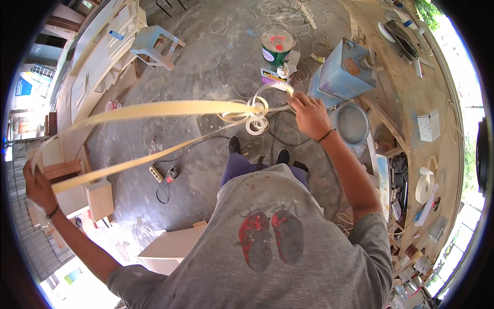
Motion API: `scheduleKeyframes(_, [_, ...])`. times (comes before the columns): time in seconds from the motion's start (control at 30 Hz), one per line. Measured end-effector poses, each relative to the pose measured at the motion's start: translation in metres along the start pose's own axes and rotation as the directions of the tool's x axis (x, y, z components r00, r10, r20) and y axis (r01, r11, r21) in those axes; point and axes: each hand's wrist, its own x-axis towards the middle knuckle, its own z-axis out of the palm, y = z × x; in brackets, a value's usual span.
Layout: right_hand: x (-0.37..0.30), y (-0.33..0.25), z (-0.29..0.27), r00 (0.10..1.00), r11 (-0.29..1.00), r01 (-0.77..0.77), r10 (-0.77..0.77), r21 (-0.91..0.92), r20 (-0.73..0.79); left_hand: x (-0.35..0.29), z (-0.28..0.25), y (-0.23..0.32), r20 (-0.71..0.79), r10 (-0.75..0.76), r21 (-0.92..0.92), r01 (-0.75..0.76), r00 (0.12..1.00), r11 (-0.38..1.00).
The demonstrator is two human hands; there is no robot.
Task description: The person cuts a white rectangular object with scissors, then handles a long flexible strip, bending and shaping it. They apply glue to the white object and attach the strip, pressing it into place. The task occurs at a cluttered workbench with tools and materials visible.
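Observation:
A long, pale cream strip, looking like edge banding [170, 108], stretches between my hands in front of me. At the far left, my left hand [40, 186] is closed on it, and the strip doubles back there in a loop. My right hand [311, 116] pinches an end of the strip at the right of centre. Beside the right hand, several curled rings of the strip [257, 125] dangle above the floor. The fingertips of my left hand are partly dark and hard to make out.
A green paint can [277, 51] and a large blue metal can [342, 72] stand ahead. A grey bucket [352, 123] is right of me, by a cluttered wooden bench [437, 154]. Left are a light blue stool [152, 44] and a power tool [170, 175] with its cord.

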Motion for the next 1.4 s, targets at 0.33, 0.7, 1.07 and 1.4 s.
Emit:
scheduleKeyframes(0.33, [0.113, -0.080, 0.057, 0.982, 0.894, -0.041, 0.118, 0.447, -0.146, 0.017, 0.057, -0.150, 0.226, -0.173, 0.039, 0.169, 0.959, 0.985])
scheduleKeyframes(0.7, [0.210, -0.239, 0.066, 0.917, 0.681, 0.170, -0.374, 0.712, 0.139, -0.026, 0.153, -0.093, 0.637, -0.094, -0.164, 0.254, 0.765, 0.953])
scheduleKeyframes(1.07, [0.249, -0.298, 0.061, 0.961, 0.697, 0.264, -0.136, 0.667, -0.239, -0.049, 0.147, 0.167, 0.316, 0.515, -0.928, 0.148, 0.797, 0.341])
scheduleKeyframes(1.4, [0.242, -0.239, 0.095, 0.987, 0.600, 0.136, -0.147, 0.789, -0.058, 0.031, 0.077, 0.068, -0.086, 0.207, -0.670, -0.210, 0.975, 0.712])
